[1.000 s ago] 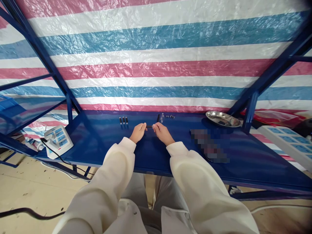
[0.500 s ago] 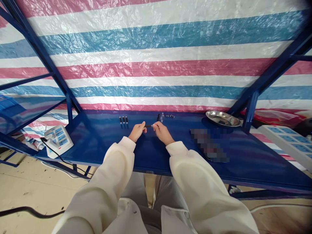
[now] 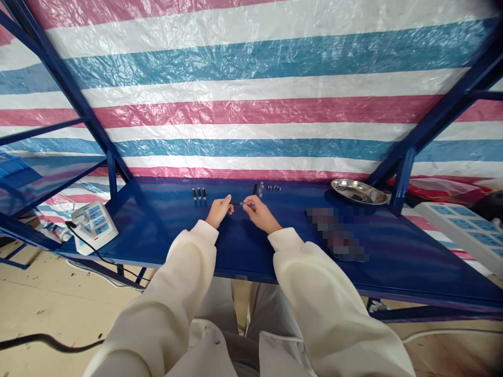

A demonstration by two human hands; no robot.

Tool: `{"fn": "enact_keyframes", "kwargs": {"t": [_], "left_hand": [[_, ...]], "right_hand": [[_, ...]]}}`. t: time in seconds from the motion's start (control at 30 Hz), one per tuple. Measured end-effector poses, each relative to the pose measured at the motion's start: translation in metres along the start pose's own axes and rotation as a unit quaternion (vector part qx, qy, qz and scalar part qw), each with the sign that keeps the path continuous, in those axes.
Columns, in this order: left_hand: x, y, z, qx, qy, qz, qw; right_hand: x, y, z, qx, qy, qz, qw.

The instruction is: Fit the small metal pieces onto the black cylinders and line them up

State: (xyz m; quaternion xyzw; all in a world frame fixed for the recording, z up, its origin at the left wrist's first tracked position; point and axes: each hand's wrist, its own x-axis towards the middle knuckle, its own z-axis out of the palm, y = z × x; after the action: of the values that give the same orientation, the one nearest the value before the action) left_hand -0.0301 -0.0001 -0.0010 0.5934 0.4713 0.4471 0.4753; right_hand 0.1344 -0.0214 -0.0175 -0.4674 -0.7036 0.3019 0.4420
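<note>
Your left hand (image 3: 220,211) is closed around one end of a slim, black, pen-like tube (image 3: 236,203), thumb pressed along the top, and here's your right hand (image 3: 256,210) meeting it from the other side, fingertips pinched at the paler tip. So both hands are grasping, and the tube lies nearly level between them, held just above the middle of the blue table (image 3: 243,256), your forearms reaching in wearing cream sleeves (image 3: 192,267). Look past your knuckles to the back of the tabletop: on the left, three short black cylinders (image 3: 199,193) with pale ends sit side by side in a neat row, near your left hand but apart from it. Just beyond your right hand there's a black piece (image 3: 255,189), with clear plastic pieces (image 3: 261,188) right beside it, and next along, a little line of shiny small metal parts (image 3: 274,188), too tiny to make out. Further right, a shallow metal dish (image 3: 358,191) gleams near the back edge, and in front of it lies a dark, elongated item (image 3: 337,234), blurred out, so you can't tell what it is. A white power strip (image 3: 94,228) rests over at the left end, and behind everything hangs the striped plastic sheet (image 3: 251,112).
</note>
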Motion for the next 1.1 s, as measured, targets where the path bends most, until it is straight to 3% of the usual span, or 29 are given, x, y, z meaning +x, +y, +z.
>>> {"fn": "enact_keyframes", "kwargs": {"t": [0.43, 0.53, 0.63, 0.77, 0.87, 1.1], "left_hand": [[0.000, -0.005, 0.002, 0.010, -0.055, 0.081, 0.995], [0.000, -0.005, 0.002, 0.006, -0.032, 0.094, 0.995], [0.000, -0.001, 0.001, -0.006, 0.025, 0.101, 0.995], [0.001, 0.002, -0.001, -0.012, 0.099, 0.099, 0.990], [0.002, 0.000, -0.001, 0.004, 0.104, 0.098, 0.990], [0.002, -0.008, 0.002, 0.043, 0.080, 0.115, 0.989]], "right_hand": [[0.000, 0.003, 0.000, -0.067, 0.002, -0.010, 0.998], [0.000, 0.002, 0.001, -0.086, 0.007, -0.033, 0.996], [0.002, 0.003, -0.002, -0.131, 0.027, -0.040, 0.990], [0.013, 0.011, -0.019, -0.224, 0.046, 0.062, 0.971], [0.024, 0.021, -0.034, -0.268, 0.059, 0.156, 0.949], [0.033, 0.035, -0.035, -0.292, 0.106, 0.196, 0.930]]}}
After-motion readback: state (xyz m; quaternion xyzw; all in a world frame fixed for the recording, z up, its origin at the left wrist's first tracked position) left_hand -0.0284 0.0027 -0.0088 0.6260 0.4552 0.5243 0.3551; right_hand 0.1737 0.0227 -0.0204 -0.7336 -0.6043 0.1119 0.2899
